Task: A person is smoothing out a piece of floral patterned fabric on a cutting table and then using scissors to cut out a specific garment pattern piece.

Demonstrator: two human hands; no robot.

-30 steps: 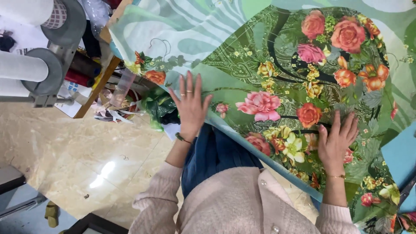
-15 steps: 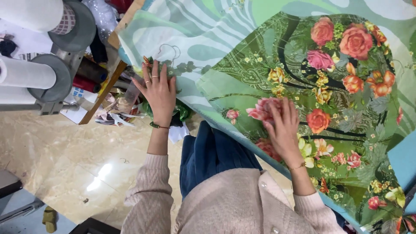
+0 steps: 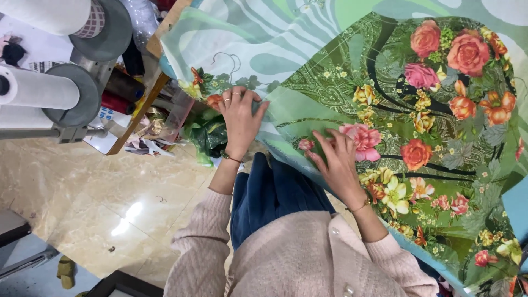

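Observation:
A large green cloth with printed roses and other flowers (image 3: 385, 99) lies spread over a table in front of me. My left hand (image 3: 239, 118) rests on the cloth's pale green edge near its left corner, fingers curled and pinching the fabric. My right hand (image 3: 335, 159) presses flat on the near edge of the cloth beside a pink rose, fingers apart. Both wrists wear thin bracelets, and my sleeves are pale pink knit.
Large white fabric rolls on grey spindles (image 3: 49, 88) stand at the left. The table's wooden edge (image 3: 137, 115) has scraps and dark green cloth (image 3: 206, 137) hanging below it. Glossy beige floor tiles (image 3: 99, 209) lie underneath. A light blue piece (image 3: 517, 206) sits at the right.
Both hands have shifted left along the cloth's near edge. The left hand went from flat to pinching the edge near the corner; the right hand moved from the right side to the middle.

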